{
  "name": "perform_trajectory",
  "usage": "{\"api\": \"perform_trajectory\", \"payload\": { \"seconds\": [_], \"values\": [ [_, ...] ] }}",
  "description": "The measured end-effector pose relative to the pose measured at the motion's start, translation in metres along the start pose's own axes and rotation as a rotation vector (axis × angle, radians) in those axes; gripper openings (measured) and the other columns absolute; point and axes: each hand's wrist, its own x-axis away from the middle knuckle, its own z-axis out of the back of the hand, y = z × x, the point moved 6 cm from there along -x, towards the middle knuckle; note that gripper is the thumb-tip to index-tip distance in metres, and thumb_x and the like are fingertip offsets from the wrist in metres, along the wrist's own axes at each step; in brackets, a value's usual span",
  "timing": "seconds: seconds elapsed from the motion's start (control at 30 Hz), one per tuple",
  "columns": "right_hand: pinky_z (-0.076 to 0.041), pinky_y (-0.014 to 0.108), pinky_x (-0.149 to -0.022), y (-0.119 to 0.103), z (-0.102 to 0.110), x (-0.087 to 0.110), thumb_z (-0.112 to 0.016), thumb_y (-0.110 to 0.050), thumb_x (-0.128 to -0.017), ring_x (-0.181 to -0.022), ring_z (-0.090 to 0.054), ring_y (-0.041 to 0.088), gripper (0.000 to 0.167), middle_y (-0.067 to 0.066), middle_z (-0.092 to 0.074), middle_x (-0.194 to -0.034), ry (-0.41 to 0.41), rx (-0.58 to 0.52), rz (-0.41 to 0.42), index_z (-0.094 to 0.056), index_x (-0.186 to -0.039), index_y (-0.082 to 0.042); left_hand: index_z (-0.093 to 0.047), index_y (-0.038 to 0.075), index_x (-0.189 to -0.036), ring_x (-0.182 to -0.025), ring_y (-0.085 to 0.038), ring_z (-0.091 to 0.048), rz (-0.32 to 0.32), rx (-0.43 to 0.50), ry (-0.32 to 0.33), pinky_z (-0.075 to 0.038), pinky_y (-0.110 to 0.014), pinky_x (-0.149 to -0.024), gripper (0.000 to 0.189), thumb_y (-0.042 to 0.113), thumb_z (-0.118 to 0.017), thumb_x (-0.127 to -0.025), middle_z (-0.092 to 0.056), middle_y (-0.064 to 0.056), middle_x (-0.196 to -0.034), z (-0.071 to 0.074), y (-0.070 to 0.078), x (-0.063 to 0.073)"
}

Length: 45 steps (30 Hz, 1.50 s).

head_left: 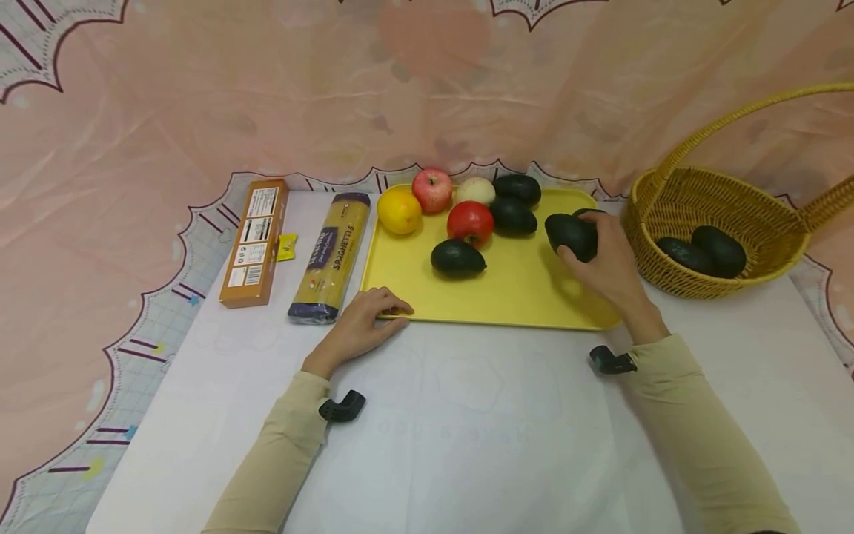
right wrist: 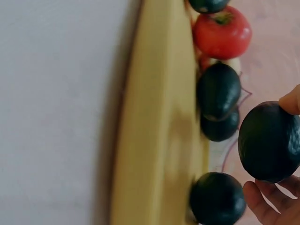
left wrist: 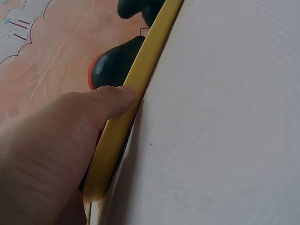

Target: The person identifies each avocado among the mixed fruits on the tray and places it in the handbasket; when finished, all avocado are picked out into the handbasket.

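My right hand (head_left: 608,256) grips a dark green avocado (right wrist: 268,140) above the right part of the yellow tray (head_left: 507,300). Another avocado (right wrist: 218,199) is close below it, mostly covered by the hand in the head view. At the tray's front left corner is my left hand (head_left: 365,322), its thumb (left wrist: 117,101) on the front rim and its other fingers largely hidden. On the tray lie a single avocado (head_left: 457,258), two more avocados (head_left: 514,216) at the back, a red round fruit (head_left: 470,222), an apple (head_left: 432,190), a lemon (head_left: 399,211) and a pale round item (head_left: 476,191).
Right of the tray stands a wicker basket (head_left: 727,285) with a tall handle and two avocados (head_left: 719,251) inside. To the left are a spaghetti pack (head_left: 331,259), a small yellow packet (head_left: 286,247) and an orange-brown box (head_left: 255,243). A patterned cloth hangs behind the table.
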Motion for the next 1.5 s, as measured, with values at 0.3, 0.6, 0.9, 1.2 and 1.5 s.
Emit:
{"api": "perform_trajectory", "payload": {
  "seconds": [0.3, 0.6, 0.9, 1.2, 1.5],
  "values": [
    [-0.036, 0.050, -0.094, -0.001, 0.028, 0.007, -0.067, -0.022, -0.083, -0.112, -0.044, 0.033, 0.061, 0.021, -0.044, -0.130, 0.082, -0.090, -0.022, -0.040, -0.135, -0.003, -0.068, 0.025, -0.105, -0.090, -0.009, -0.055, -0.027, -0.013, 0.016, -0.036, -0.032, -0.082, 0.016, 0.027, -0.067, -0.088, -0.061, 0.009, -0.095, 0.000, -0.001, 0.001],
    [-0.032, 0.018, -0.075, 0.014, 0.065, 0.010, -0.062, -0.027, -0.086, -0.102, -0.042, 0.015, 0.058, 0.014, -0.046, -0.127, 0.184, -0.084, -0.133, -0.042, -0.137, -0.011, -0.068, 0.026, -0.105, -0.090, -0.008, -0.055, -0.037, -0.016, 0.012, -0.037, -0.031, -0.082, 0.016, 0.028, -0.066, -0.089, -0.061, 0.009, -0.095, 0.000, 0.000, 0.000],
    [-0.032, 0.016, -0.077, 0.030, 0.091, 0.013, -0.062, -0.026, -0.086, -0.100, -0.039, -0.003, 0.052, -0.008, -0.048, -0.123, 0.255, -0.123, -0.206, -0.046, -0.135, -0.024, -0.068, 0.026, -0.105, -0.090, -0.007, -0.056, -0.026, -0.014, 0.009, -0.036, -0.032, -0.083, 0.016, 0.028, -0.066, -0.089, -0.061, 0.010, -0.095, 0.000, 0.000, -0.001],
    [-0.035, 0.015, -0.080, 0.053, 0.106, 0.018, -0.060, -0.020, -0.087, -0.093, -0.046, -0.002, 0.048, -0.018, -0.044, -0.115, 0.329, -0.275, -0.321, -0.045, -0.133, -0.025, -0.068, 0.026, -0.105, -0.090, -0.007, -0.054, -0.011, -0.010, -0.001, -0.036, -0.031, -0.082, 0.016, 0.028, -0.066, -0.089, -0.061, 0.010, -0.096, -0.001, -0.001, 0.000],
    [-0.035, 0.019, -0.089, 0.079, 0.111, 0.017, -0.061, -0.026, -0.088, -0.097, -0.044, 0.000, 0.046, -0.017, -0.042, -0.117, 0.324, -0.419, -0.518, -0.041, -0.130, -0.028, -0.068, 0.025, -0.106, -0.090, -0.009, -0.056, -0.023, -0.024, 0.005, -0.036, -0.032, -0.082, 0.017, 0.028, -0.065, -0.089, -0.062, 0.008, -0.097, 0.000, 0.000, 0.000]
  ]
}}
